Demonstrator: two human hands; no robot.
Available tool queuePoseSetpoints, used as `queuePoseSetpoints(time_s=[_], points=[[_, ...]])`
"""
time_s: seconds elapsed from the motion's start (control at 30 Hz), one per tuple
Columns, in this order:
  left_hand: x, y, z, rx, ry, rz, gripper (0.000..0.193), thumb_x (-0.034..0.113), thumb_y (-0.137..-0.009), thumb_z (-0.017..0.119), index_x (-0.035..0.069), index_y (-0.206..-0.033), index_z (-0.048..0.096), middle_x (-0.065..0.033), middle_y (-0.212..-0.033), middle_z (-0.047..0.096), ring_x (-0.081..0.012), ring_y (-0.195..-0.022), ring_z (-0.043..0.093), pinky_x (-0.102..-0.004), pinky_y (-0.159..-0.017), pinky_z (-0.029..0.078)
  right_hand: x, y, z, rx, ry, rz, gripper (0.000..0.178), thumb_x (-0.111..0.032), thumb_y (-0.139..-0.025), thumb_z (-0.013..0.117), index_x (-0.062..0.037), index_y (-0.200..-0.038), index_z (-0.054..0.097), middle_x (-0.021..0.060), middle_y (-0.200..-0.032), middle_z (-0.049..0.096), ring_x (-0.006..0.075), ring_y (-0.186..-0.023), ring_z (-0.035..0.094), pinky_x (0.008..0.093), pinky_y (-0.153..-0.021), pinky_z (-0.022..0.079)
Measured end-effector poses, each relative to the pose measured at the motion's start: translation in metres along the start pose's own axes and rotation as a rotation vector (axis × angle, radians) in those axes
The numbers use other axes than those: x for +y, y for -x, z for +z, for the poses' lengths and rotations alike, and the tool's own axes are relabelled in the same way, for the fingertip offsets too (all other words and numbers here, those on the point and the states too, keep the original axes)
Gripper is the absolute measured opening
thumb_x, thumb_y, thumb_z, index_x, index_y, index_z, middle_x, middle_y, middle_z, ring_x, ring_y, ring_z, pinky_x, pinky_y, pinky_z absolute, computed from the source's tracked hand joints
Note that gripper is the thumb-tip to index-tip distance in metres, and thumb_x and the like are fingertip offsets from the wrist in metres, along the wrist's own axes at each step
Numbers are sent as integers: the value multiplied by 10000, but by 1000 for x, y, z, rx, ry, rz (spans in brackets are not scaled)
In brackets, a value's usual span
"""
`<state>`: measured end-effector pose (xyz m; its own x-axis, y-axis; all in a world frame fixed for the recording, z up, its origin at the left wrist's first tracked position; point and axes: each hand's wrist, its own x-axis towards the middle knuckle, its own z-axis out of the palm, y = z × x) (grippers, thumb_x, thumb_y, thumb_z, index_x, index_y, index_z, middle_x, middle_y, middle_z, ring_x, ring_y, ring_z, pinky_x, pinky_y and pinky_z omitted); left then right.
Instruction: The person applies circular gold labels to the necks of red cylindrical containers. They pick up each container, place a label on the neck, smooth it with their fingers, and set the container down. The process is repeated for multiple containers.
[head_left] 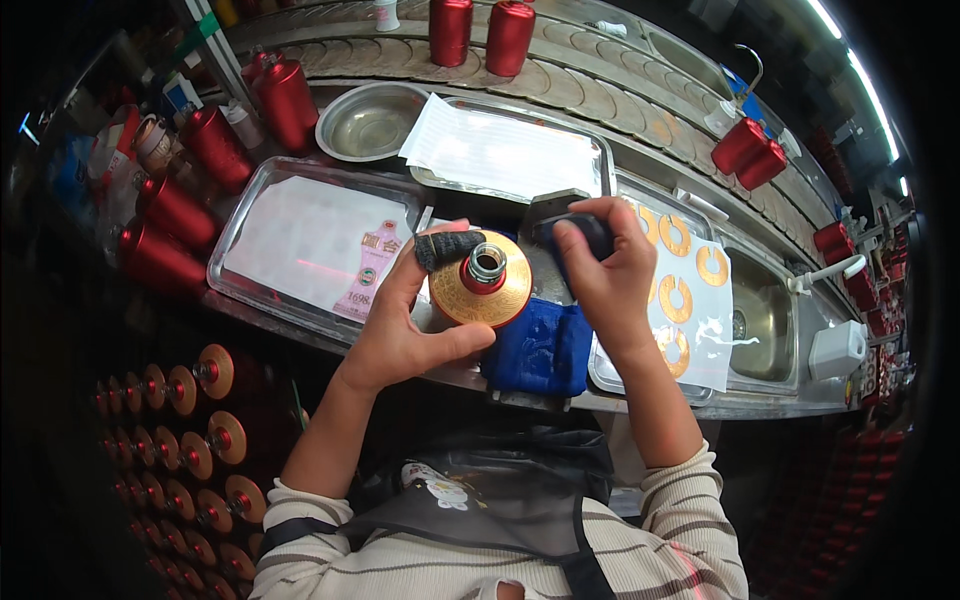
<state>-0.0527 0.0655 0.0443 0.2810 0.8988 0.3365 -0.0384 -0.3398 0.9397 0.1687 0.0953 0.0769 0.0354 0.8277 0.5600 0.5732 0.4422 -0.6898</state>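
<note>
My left hand (400,325) is wrapped round a red bottle (508,295) with a gold ring-shaped label over its shoulder; the open glass neck points up toward me. A black cover sits on one finger of that hand, lying across the label beside the neck. Just to the right, my right hand (618,275) is closed on a dark rounded tool (588,236), whose exact kind I cannot make out. It is apart from the bottle. Below the bottle is a support wrapped in blue cloth (540,350).
Gold ring labels lie on a white sheet (708,335) at right, near a sink (765,345). A tray (245,245) with pink labels stands left, another tray (598,165) and a metal bowl (372,122) behind. Red bottles (285,100) line the left; a slatted conveyor (600,100) carries more.
</note>
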Motion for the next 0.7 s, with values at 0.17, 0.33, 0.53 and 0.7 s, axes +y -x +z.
queuePoseSetpoints(time_s=[0.17,0.33,0.53,0.7], points=[[-1,0,5,-16,-138,-52,883,125,-616,903,84,-1396,492,-119,-1351,555,-267,-1287,524,-375,-1092,388,-28,29,-11,-77,24,-242,254,60,-723,720,-37,-952,670,125,-863,668,278,-771,651,353,-709,525],[-14,7,37,338,-411,230,758,158,-681,857,43,-1338,498,-182,-1314,534,-381,-1186,555,-422,-1031,438,-48,66,4,-73,65,-564,324,32,-658,713,-66,-966,738,70,-785,594,284,-767,600,380,-673,493],[-16,5,33,391,-448,216,790,204,-641,883,46,-1314,502,-194,-1299,506,-393,-1205,512,-443,-1013,441,-53,35,-10,-131,-85,-462,330,83,-642,807,-53,-926,709,93,-815,651,286,-745,627,356,-667,513],[-16,-3,41,507,-527,259,757,214,-603,885,49,-1244,519,-178,-1219,508,-392,-1116,529,-463,-928,469,-46,19,7,-235,-35,-559,326,126,-630,723,-52,-903,726,98,-825,652,298,-787,633,372,-697,525]])
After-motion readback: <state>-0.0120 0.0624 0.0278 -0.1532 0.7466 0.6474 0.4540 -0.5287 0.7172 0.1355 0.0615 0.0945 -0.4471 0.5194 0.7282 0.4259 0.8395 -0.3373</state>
